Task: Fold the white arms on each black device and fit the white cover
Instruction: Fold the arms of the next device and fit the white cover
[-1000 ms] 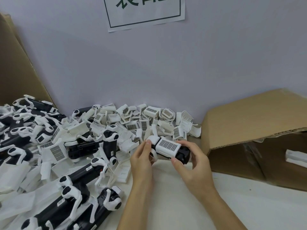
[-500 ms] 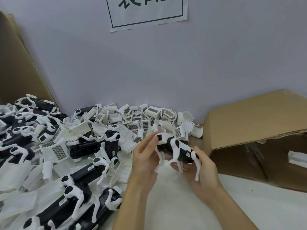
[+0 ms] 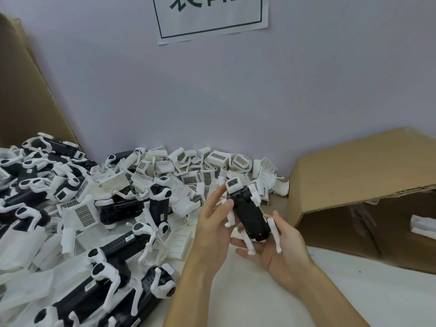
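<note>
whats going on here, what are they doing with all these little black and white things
A person holds one black device in both hands, left hand at its side, right hand cupped beneath. Its white arms stick out unfolded, no cover on it. Loose white covers and more devices are heaped to the left; a cardboard box lies right.

A pale lilac wall fills the background; a white paper sign with a dark green border and partly cropped green characters is stuck to it at the top. A brown cardboard box lies on its side at the right, its opening toward the viewer; a cardboard sheet leans at the far left; the white tabletop spreads below.
</note>
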A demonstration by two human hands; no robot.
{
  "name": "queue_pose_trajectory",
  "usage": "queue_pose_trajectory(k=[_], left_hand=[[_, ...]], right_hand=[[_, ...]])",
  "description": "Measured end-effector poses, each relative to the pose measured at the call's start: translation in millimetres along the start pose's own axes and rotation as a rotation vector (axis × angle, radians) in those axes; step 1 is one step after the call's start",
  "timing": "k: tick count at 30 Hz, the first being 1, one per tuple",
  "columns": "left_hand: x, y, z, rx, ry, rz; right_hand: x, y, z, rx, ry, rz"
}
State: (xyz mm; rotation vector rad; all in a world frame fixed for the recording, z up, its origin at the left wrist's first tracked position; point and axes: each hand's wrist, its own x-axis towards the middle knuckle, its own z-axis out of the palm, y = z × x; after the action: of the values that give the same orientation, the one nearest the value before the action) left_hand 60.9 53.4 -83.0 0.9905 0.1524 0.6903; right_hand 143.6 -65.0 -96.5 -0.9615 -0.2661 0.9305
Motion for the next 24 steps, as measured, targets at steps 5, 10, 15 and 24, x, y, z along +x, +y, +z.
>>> queue_pose_trajectory(k=[5,10,15,24], left_hand=[[4,-7,-4,0.067,0.274,-0.018],[6,-13,-7,0.132,0.346,-0.006],[1,-9,0,0.124,0.209,-0.016],[0,-6,4,0.08,0.095,0.013]], right_hand=[[-3,-1,-1,-0.1,-0.122,0.097],[-2,0,-2,-0.052,-0.161,0.127],[-3,-6,-2,0.197,-0.235,0.23],[-5,-7,-3,0.411,-0.294,0.285]])
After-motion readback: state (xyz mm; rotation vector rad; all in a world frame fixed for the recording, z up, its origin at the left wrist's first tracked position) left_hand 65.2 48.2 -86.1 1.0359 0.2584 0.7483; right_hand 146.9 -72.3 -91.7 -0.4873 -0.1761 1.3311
